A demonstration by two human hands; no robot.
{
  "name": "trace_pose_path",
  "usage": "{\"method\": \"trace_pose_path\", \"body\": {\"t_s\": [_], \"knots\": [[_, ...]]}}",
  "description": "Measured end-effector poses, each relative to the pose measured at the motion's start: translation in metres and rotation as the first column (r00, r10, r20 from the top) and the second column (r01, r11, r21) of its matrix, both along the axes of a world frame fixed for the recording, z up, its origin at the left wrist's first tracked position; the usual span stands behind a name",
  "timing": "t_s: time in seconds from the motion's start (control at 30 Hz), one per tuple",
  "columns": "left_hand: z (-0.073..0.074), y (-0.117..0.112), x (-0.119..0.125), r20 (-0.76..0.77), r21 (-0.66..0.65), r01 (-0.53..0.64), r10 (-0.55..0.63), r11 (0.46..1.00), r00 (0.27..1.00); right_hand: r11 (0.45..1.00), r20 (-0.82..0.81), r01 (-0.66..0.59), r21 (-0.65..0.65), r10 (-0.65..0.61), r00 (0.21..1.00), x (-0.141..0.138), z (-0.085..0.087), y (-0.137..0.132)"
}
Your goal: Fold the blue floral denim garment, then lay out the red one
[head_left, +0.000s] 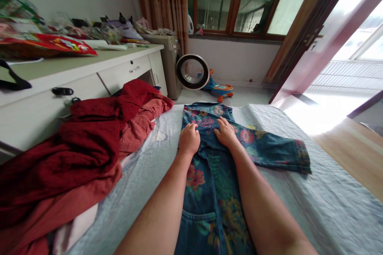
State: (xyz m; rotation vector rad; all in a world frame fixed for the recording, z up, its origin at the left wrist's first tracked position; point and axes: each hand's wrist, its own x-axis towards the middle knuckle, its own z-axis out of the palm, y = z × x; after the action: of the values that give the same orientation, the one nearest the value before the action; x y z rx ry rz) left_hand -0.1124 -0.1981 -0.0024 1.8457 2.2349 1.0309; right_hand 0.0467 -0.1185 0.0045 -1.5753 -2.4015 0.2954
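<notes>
A blue denim jacket [206,199] with a flower print lies spread lengthwise in front of me. One sleeve [269,149] reaches out to the right and ends in a patterned cuff. At the garment's left edge, my left hand [189,139] has its fingers curled on the denim; its fingertips are partly hidden. My right hand [226,132] rests on the upper part with its fingers stretched over the cloth, thumb toward the left. Both forearms cover parts of the lower body.
The jacket lies on a pale quilted bedspread [338,203]. Red clothes [98,127] are heaped at left beside a white cabinet [125,71] with a cluttered top. Beyond the bed, a washing machine [170,63] has its round door [193,71] open near a blue-orange ride-on toy [220,89].
</notes>
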Motion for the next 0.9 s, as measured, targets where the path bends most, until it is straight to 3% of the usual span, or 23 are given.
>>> {"method": "trace_pose_path", "body": {"t_s": [0.1, 0.17, 0.53, 0.9], "knots": [[-0.01, 0.002, -0.003, -0.129, -0.111, -0.019, 0.005, 0.994, 0.992, 0.985, -0.013, -0.171, -0.025, 0.171, 0.985, -0.011, 0.0, -0.006], [-0.014, 0.003, -0.003, -0.171, -0.144, -0.022, -0.003, 0.989, 0.985, 0.979, 0.016, -0.199, -0.051, 0.2, 0.98, -0.015, -0.002, -0.01], [-0.011, 0.003, 0.002, -0.244, -0.254, -0.082, 0.018, 0.964, 0.97, 0.981, 0.033, -0.186, -0.049, 0.187, 0.982, -0.014, -0.003, -0.013], [-0.018, 0.032, -0.029, -0.236, -0.288, -0.056, -0.014, 0.956, 0.972, 0.982, 0.036, -0.181, -0.053, 0.183, 0.982, -0.015, -0.001, -0.014]]}}
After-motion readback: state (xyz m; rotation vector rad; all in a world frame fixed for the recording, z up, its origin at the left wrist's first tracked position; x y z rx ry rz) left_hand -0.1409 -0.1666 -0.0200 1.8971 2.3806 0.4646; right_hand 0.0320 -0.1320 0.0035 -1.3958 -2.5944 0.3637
